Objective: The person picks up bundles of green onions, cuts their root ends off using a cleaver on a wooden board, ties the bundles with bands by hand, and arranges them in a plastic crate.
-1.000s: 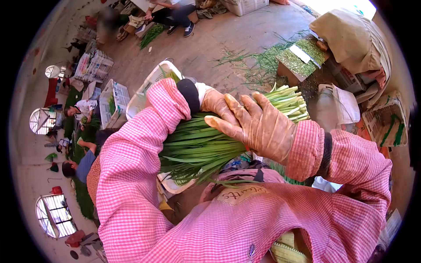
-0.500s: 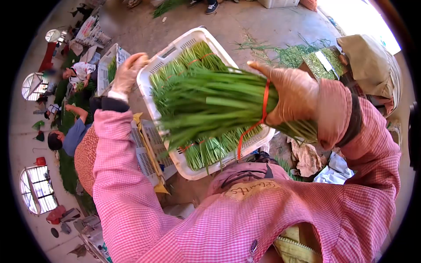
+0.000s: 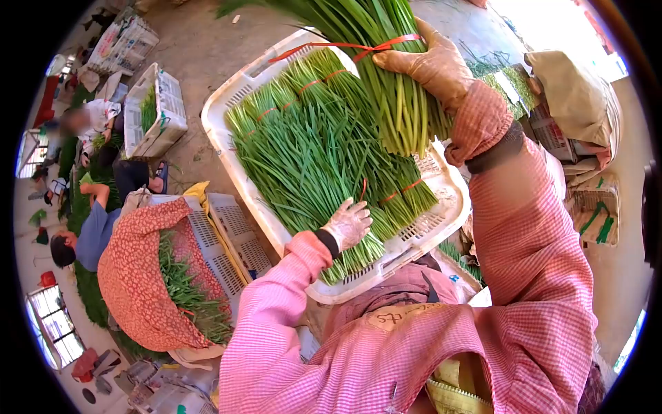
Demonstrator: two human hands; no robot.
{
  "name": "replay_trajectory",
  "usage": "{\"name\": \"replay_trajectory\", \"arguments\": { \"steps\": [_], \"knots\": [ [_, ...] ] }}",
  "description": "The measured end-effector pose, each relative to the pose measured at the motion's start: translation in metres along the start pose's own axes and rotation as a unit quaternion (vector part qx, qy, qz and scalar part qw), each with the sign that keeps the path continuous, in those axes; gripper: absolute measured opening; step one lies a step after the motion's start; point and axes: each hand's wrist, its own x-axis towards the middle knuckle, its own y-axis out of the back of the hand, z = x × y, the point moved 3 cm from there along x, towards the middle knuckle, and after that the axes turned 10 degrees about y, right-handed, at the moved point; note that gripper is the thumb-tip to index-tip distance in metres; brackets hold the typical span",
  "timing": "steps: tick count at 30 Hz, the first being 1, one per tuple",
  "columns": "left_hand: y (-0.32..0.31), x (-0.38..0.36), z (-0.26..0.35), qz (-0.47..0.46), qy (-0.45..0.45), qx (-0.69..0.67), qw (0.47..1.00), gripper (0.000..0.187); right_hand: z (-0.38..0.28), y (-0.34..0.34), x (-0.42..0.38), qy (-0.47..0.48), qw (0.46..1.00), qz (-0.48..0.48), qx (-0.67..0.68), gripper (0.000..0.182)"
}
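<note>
While the right hand (image 3: 431, 65), in a thin tan glove, closes its fingers around a thick bundle of chives (image 3: 386, 76) tied with a red band (image 3: 365, 47), the stalks hang above the far right part of a white plastic crate (image 3: 448, 207). The crate is a shallow rectangle with rounded corners and slotted walls, and it is packed with more flat, glossy green bundles (image 3: 310, 152) lying side by side, each cinched by a thin red tie. The left hand (image 3: 348, 224), in a pale wrinkled glove, rests palm down with fingers loosely spread on the leaf tips near the crate's near edge, gripping nothing that can be seen. Both arms wear pink checked cotton sleeves (image 3: 531, 228). To the left, a round basket (image 3: 148, 276) lined with red flowered cloth holds loose greens, beside a stack of empty slotted crates (image 3: 231, 234). The floor (image 3: 200, 55) is bare concrete.
</note>
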Motion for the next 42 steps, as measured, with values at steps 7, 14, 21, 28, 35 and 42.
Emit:
{"name": "replay_trajectory", "arguments": {
  "steps": [7,14,21,28,35,42],
  "knots": [
    [-0.032,0.001,-0.025,0.063,0.011,-0.048,0.997,0.022,0.115,-0.026,-0.051,-0.094,0.969,-0.083,-0.213,0.093],
    [-0.046,-0.021,-0.031,0.196,0.000,0.027,0.980,0.025,0.236,-0.028,-0.165,-0.220,0.841,-0.235,-0.435,0.098],
    [-0.008,-0.027,-0.041,0.175,-0.007,-0.133,0.976,0.024,0.244,-0.041,-0.180,-0.272,0.827,-0.267,-0.414,0.100],
    [0.027,0.088,-0.078,0.137,-0.110,-0.068,0.982,0.032,0.249,-0.048,-0.191,-0.279,0.854,-0.253,-0.359,0.100],
    [-0.006,0.097,-0.094,0.159,-0.080,-0.116,0.977,0.028,0.284,-0.063,-0.197,-0.300,0.871,-0.213,-0.326,0.105],
    [0.052,0.043,-0.151,0.378,0.157,-0.596,0.691,0.029,0.281,-0.036,-0.198,-0.315,0.871,-0.223,-0.302,0.107]
  ]
}}
